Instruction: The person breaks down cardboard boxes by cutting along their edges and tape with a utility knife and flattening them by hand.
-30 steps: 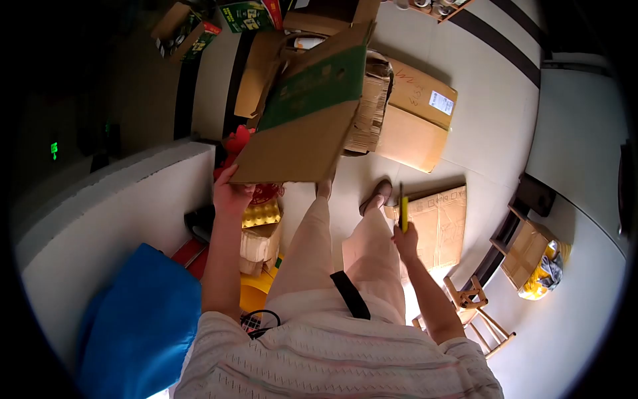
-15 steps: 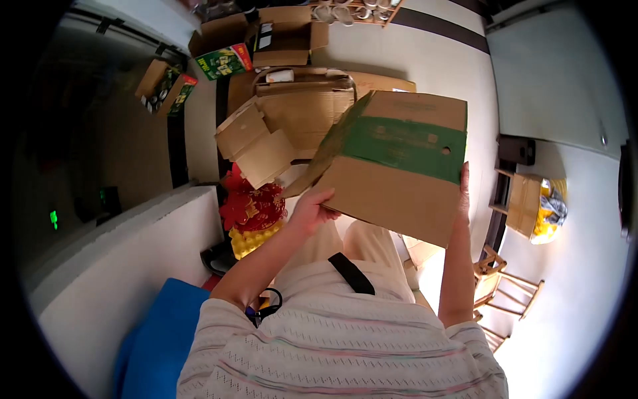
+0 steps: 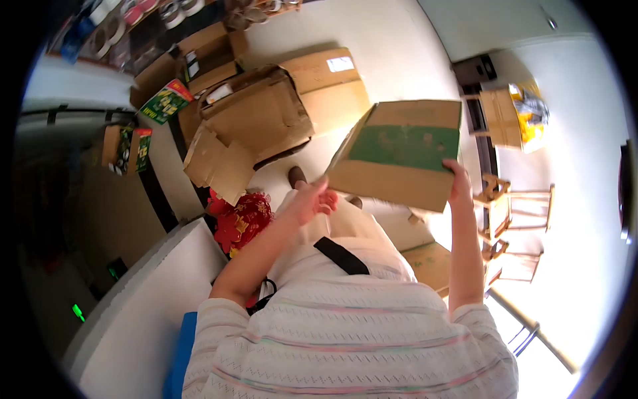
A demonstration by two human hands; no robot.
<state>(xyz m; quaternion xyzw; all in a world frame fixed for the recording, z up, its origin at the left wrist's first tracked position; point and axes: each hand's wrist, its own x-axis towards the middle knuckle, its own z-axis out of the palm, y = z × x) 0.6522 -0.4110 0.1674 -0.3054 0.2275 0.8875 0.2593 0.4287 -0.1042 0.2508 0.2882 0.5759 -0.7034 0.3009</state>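
Note:
A brown cardboard box, folded rather flat with a broad green band across it, is held up in front of me, tilted. Its right edge is in my right hand, with fingers bent over the face near the green band. My left hand is at the box's lower left corner, fingers loosely bent and apart, not gripping the cardboard. Below and left of that hand lie a torn cardboard piece and a red patterned item with gold flowers.
Ahead on the floor are a larger opened carton, a flat cardboard sheet and a green printed box. Shoes line a rack at the back. Wooden stools stand right, a low white wall left.
My left hand has let go of the box's lower left corner. My right hand has shifted its grip, fingers now over the face. The view has turned, showing more floor and shoes.

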